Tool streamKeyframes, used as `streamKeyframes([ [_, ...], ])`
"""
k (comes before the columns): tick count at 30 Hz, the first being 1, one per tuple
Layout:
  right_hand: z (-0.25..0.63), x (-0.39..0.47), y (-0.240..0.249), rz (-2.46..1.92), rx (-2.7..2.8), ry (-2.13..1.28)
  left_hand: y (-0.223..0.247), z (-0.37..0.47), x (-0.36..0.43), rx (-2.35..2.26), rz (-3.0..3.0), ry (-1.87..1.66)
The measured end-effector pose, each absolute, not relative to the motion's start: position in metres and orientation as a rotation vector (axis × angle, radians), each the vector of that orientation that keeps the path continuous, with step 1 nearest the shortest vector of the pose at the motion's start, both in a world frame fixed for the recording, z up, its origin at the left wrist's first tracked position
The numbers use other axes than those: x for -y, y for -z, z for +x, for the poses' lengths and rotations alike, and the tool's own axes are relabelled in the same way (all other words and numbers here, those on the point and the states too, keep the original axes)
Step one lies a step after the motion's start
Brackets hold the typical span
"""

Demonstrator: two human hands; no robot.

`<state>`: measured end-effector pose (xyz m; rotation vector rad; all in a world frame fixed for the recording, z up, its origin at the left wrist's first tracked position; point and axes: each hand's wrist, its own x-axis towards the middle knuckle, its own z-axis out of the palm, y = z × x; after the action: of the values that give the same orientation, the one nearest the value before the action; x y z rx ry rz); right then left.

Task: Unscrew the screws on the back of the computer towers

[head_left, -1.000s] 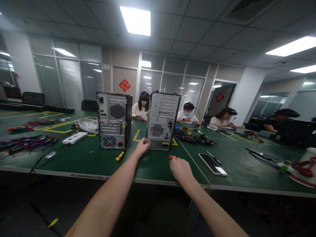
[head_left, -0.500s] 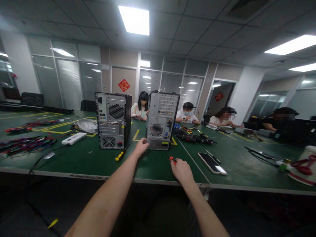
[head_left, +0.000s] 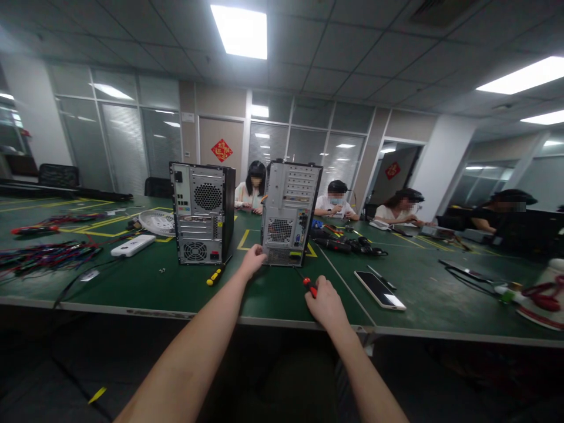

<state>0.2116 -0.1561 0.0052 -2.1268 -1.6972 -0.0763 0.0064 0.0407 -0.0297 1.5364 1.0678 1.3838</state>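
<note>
Two computer tower cases stand upright on the green table, backs facing me. At the lower left edge of the right-hand computer case (head_left: 284, 205), my left hand (head_left: 252, 262) has its fingers bent against the metal. Whatever lies under those fingertips is hidden. A red-and-black screwdriver (head_left: 311, 286) lies low over the tabletop, its thin shaft pointing toward the base of that case. My right hand (head_left: 325, 301) is closed around its handle. The left-hand computer case (head_left: 200, 214) is untouched. In front of it lies a yellow-and-black screwdriver (head_left: 214, 277).
A phone (head_left: 379, 289) and a pen-like tool (head_left: 381, 277) lie to the right. Tangled cables (head_left: 48, 258), a white power strip (head_left: 133, 245) and small screws (head_left: 162, 271) are at left. Black power tools (head_left: 348, 244) sit behind. Several people work across the table (head_left: 423, 299).
The view has shifted slightly. More of the red screwdriver handle shows beside my right hand's fingers. My left hand stays at the same corner of the case.
</note>
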Motion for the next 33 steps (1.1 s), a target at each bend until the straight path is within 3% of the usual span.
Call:
streamKeyframes([
  [6, 0.213, 0.153, -0.007, -2.179, 1.613, -0.053, 0.029, 0.006, -0.039, -1.071, 1.535, -1.379],
  [16, 0.204, 0.160, -0.005, -2.193, 1.746, 0.256, 0.027, 0.009, -0.038, -1.083, 1.526, -1.409],
  [26, 0.216, 0.155, -0.024, -2.020, 2.228, 0.689, 0.028, 0.008, -0.038, -1.084, 1.522, -1.392],
  [33, 0.218, 0.146, -0.037, -2.018, 2.317, 0.649, 0.026, 0.008, -0.036, -1.076, 1.519, -1.389],
])
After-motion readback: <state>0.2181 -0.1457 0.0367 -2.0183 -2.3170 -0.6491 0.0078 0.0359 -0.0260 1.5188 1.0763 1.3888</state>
